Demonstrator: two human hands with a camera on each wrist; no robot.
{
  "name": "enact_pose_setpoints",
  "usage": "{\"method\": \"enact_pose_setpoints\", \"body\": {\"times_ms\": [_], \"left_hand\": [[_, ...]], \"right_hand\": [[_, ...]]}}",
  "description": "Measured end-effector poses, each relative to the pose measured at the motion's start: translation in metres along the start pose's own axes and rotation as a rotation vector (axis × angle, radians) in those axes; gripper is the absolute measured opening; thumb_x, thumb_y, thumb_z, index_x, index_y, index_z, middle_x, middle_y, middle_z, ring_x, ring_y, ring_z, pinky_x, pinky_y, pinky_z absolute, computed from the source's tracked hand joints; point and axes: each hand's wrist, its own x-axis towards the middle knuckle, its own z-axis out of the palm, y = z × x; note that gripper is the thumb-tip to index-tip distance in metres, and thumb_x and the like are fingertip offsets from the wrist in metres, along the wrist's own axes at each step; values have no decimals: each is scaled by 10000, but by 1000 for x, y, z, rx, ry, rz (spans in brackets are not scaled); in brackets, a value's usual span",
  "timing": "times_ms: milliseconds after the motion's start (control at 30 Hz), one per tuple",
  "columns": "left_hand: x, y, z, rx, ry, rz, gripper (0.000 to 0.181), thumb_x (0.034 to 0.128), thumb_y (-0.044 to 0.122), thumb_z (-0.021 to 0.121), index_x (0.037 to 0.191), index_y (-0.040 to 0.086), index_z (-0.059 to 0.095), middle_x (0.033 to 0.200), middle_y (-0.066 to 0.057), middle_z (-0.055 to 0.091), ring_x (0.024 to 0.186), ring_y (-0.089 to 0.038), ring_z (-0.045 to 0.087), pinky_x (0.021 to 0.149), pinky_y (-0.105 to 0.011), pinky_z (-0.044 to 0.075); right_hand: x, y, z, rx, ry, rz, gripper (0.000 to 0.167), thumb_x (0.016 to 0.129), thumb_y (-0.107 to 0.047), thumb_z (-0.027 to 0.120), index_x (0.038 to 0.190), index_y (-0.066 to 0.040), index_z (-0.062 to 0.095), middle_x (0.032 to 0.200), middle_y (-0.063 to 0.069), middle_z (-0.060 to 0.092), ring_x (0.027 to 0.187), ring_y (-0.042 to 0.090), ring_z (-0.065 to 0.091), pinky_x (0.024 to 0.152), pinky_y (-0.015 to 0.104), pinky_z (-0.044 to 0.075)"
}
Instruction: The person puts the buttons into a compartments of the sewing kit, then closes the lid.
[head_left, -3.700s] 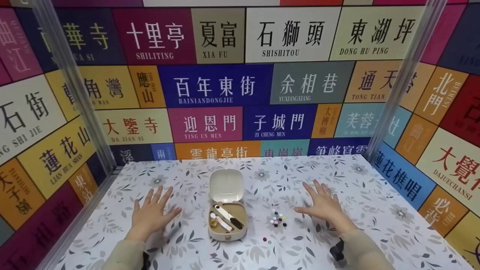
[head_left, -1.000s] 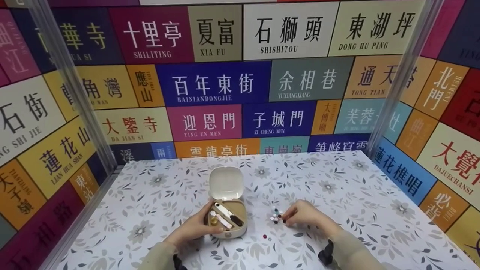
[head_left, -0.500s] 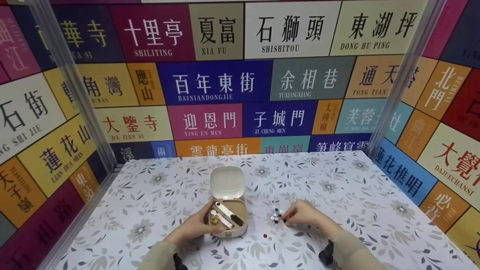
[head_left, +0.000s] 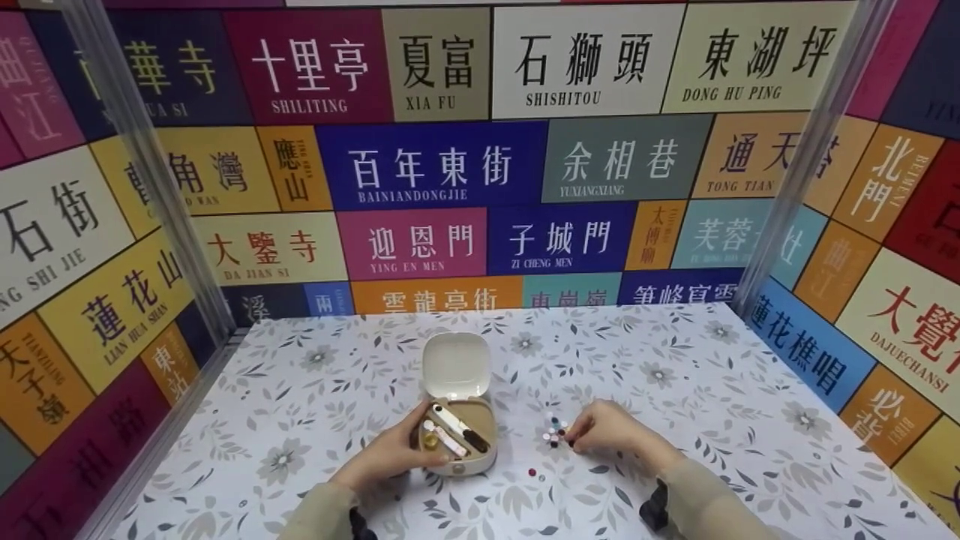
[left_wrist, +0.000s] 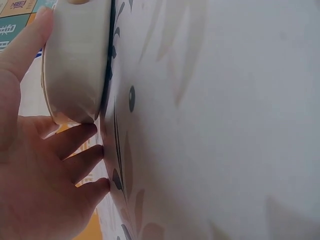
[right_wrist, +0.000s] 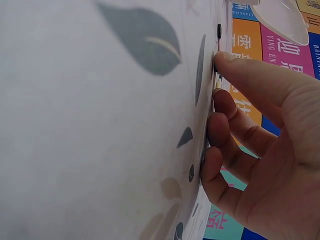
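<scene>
An open cream box (head_left: pixel 466 469) with its lid raised stands on the table. Inside lie a white and dark-brown stick-shaped item (head_left: pixel 459 427), a pinkish-white one (head_left: pixel 452 441) and a small gold round item (head_left: pixel 430 441). My left hand (head_left: pixel 388 454) holds the box from the left, thumb along its front, fingers at its side. To the right is a cluster of small bead-like pieces (head_left: pixel 553 433), white, dark and teal. My right hand (head_left: pixel 609 429) is at the cluster's right edge. Its thumb and index finger pinch a small dark bead-like piece (right_wrist: pixel 216 62) at the table surface, largely covered by the fingertips.
A red bead-like piece (head_left: pixel 532 472) and a pale one (head_left: pixel 542 478) lie apart, nearer the front. A white leaf-patterned cloth (head_left: pixel 300 405) covers the table. Sign-printed walls (head_left: pixel 431 165) enclose the back and both sides.
Both hands were spread flat on either side at first; the left then came to the box and the right to the bead-like pieces. Over the last second they have barely moved.
</scene>
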Motion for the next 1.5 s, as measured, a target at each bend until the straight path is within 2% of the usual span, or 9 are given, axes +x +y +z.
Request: {"method": "enact_pose_setpoints", "body": {"times_ms": [300, 500, 700, 1000, 1267, 1500], "left_hand": [[-1, 2, 0, 30, 6, 26, 1121, 697, 434, 845, 1566, 201, 175, 1571, -173, 235, 1411, -422, 222, 1117, -630, 120], [0, 2, -1, 72, 8, 11, 1116, 710, 460, 832, 1566, 185, 171, 1552, -200, 267, 1390, -444, 259, 1103, -646, 155], [2, 0, -2, 59, -9, 0, 1104, 720, 468, 825, 1566, 186, 174, 1559, -177, 269, 1401, -421, 255, 1117, -619, 163], [2, 0, -3, 41, -10, 9, 1110, 707, 455, 836, 1566, 205, 177, 1563, -169, 263, 1404, -422, 243, 1117, -624, 148], [2, 0, -2, 31, -10, -7, 1132, 690, 474, 838, 1567, 215, 170, 1566, -162, 258, 1411, -415, 233, 1120, -624, 132], [-2, 1, -2, 93, 4, 56, 1106, 719, 427, 833, 1566, 177, 166, 1540, -212, 289, 1375, -440, 293, 1105, -627, 185]], "right_hand": [[1, 0, 0, -21, 13, -39, 186, 643, -13, 790, 808, -99, 779, 731, -48, 705, 631, 71, 581, 575, 218, 496], [1, 0, 2, -15, 24, -68, 197, 618, 25, 763, 779, -89, 775, 708, -43, 702, 614, 74, 563, 543, 206, 473], [1, -1, 3, -18, 21, -76, 192, 615, 28, 757, 767, -89, 767, 701, -49, 695, 605, 76, 565, 542, 215, 480], [3, -4, 3, -92, 6, -17, 138, 657, -38, 766, 735, -144, 724, 670, -98, 632, 638, 121, 557, 613, 299, 485], [2, -3, 2, -90, 18, 1, 149, 650, -51, 774, 695, -143, 665, 632, -96, 591, 581, 94, 508, 546, 256, 436], [0, -4, 0, -90, 24, -10, 131, 646, -65, 760, 650, -150, 660, 598, -100, 574, 527, 69, 473, 480, 229, 405]]}}
